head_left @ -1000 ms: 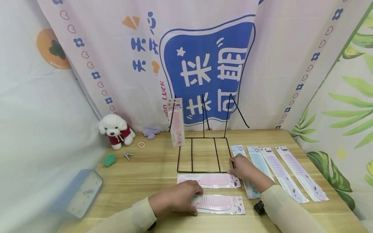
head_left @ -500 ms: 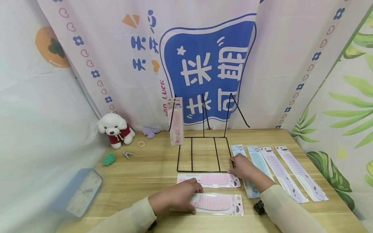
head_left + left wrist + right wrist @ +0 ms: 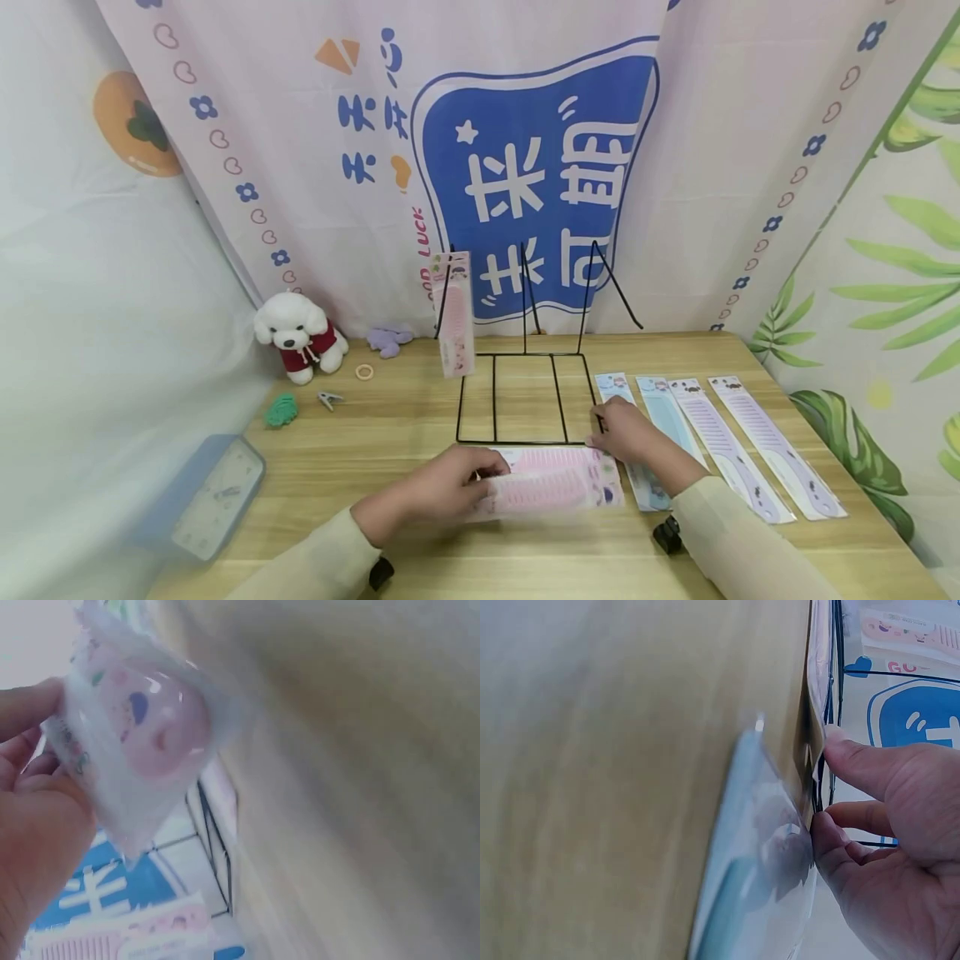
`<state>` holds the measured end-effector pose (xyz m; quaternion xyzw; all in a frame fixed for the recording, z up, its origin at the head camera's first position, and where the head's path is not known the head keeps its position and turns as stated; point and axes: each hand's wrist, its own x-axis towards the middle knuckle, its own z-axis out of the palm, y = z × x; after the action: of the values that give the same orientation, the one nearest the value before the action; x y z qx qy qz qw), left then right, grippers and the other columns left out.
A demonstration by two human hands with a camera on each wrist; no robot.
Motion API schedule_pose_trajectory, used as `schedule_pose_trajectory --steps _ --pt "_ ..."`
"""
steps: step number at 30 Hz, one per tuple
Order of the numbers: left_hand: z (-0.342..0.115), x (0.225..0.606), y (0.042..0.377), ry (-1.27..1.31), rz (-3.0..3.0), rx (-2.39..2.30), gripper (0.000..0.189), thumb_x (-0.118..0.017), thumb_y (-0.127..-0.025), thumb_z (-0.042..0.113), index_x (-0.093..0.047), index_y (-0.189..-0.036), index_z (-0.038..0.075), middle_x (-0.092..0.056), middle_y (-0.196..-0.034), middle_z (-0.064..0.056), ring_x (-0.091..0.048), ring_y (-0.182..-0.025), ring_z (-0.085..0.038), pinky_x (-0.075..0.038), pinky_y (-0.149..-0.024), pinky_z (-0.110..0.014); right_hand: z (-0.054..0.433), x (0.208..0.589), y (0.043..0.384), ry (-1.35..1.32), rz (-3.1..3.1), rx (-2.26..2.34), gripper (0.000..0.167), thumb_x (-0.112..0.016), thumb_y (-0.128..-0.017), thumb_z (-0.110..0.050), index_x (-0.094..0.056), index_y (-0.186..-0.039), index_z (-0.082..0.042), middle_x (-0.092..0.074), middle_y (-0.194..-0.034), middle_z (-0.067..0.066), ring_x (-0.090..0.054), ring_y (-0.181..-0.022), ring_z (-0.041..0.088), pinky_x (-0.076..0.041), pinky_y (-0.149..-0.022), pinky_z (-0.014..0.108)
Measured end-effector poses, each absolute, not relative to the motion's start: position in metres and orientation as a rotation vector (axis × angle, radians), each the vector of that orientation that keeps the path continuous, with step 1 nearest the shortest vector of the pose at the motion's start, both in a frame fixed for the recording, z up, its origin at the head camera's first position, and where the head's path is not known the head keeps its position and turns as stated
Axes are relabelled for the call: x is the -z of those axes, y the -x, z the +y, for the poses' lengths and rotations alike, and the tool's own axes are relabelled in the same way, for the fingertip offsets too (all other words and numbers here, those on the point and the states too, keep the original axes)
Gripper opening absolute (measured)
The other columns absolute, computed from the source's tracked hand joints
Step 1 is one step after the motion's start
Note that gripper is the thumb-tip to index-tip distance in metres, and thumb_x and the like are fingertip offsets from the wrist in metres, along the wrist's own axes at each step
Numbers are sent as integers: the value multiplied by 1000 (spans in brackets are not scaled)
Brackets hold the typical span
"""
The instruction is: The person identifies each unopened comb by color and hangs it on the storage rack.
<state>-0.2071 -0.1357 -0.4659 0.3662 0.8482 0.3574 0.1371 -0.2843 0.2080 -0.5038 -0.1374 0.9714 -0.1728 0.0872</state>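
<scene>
My left hand (image 3: 446,483) pinches one end of a packaged pink comb (image 3: 536,493), lifted off the tabletop. In the left wrist view the bagged comb (image 3: 169,724) tilts, with thumb and fingers at its edge. Behind it, partly covered, a second packaged pink comb (image 3: 551,459) lies by the front of the black wire rack (image 3: 525,442). My right hand (image 3: 628,433) grips the rack's front right corner. In the right wrist view the fingers of this hand (image 3: 900,802) close about the thin wire. Another pink comb pack (image 3: 455,317) hangs on the rack's left hook.
Packaged blue combs (image 3: 671,417) and purple combs (image 3: 727,442) lie to the right. On the left stand a plush dog (image 3: 300,333) and a blue-rimmed box (image 3: 217,496). Small items lie there too: a clip (image 3: 328,401), a green coil (image 3: 281,411) and a ring (image 3: 364,372).
My left hand has raised the nearer pink comb pack from the table and moved it forward, over part of the other pink one. The right hand stays at the rack's corner.
</scene>
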Motion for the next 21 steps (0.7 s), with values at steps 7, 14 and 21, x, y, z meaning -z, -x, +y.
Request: schedule_pose_trajectory --steps 7,14,21 --pt "-154 453 209 -828 2477 -1358 20 -63 -109 3 -70 -122 18 -76 -118 -2 -71 -106 -14 -63 -90 -30 207 503 283 388 2904 515 57 -78 -102 -20 -61 -147 11 -63 -137 31 -67 -123 39 -58 -107 56" --pt "-165 454 211 -742 2515 -1623 17 -66 -107 1 -68 -122 8 -77 -119 -15 -74 -108 -24 -65 -89 -30 206 505 284 333 2893 499 61 -81 -101 -27 -62 -148 7 -61 -140 30 -66 -121 35 -58 -108 56" --pt "-171 459 212 -566 2646 -1774 19 -73 -102 -2 -72 -117 8 -80 -114 -14 -75 -102 -18 -64 -84 -24 206 505 284 334 2897 511 62 -82 -101 -27 -62 -148 7 -62 -139 29 -67 -117 32 -59 -104 54"
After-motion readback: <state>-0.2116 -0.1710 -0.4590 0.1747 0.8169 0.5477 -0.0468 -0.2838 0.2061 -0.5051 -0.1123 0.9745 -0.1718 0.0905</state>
